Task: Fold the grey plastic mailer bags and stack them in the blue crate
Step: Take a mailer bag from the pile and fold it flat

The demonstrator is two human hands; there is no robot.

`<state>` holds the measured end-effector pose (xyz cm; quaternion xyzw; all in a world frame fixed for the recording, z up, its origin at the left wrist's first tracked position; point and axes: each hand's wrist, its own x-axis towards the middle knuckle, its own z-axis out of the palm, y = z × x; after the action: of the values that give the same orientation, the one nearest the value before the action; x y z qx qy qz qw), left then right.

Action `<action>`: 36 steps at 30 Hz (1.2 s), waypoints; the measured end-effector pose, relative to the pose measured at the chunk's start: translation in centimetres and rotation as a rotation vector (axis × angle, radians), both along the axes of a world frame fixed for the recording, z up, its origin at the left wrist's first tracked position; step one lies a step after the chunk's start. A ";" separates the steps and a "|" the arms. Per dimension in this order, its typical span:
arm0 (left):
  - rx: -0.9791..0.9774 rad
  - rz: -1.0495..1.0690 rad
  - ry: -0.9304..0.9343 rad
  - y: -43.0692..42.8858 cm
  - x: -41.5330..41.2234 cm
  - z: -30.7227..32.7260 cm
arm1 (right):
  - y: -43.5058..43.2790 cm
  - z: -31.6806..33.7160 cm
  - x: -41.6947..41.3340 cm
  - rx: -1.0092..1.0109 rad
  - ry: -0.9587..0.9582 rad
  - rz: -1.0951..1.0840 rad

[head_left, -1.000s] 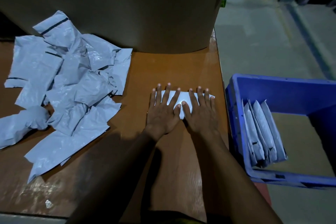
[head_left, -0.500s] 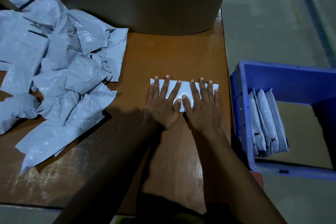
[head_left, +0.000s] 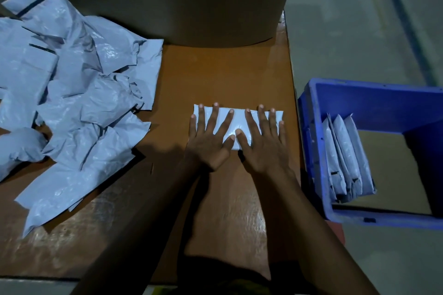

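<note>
Near the centre of the brown surface [head_left: 215, 74], a folded grey bag [head_left: 236, 121] lies flat under both hands. The left hand [head_left: 207, 142] and right hand [head_left: 262, 145] press it side by side, fingers [head_left: 214, 118] straight and spread, thumbs touching. At nine to ten o'clock sprawls a crumpled pile of unfolded bags [head_left: 72, 93]. A large cardboard drum [head_left: 179, 0] stands at twelve o'clock. At three o'clock, beside the surface on the floor [head_left: 347, 31], the blue crate [head_left: 311, 151] holds several folded bags [head_left: 345, 158] standing on edge against its left wall.
</note>
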<state>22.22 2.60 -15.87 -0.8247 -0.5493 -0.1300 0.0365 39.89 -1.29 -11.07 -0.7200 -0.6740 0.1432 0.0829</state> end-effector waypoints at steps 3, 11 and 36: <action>-0.078 0.021 0.008 0.5 0.0 0.2 | 1.0 0.4 0.2 -0.081 0.016 0.019; -0.259 -0.028 0.054 0.1 -0.3 1.8 | 0.3 0.6 -0.1 -0.076 0.037 0.006; -0.051 0.151 -0.039 0.1 -3.2 1.4 | 0.5 -0.6 -0.4 0.092 0.045 -0.080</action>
<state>19.01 2.67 -14.47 -0.7787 -0.6138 -0.1289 0.0145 39.54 -0.80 -11.71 -0.7383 -0.6487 0.1247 0.1365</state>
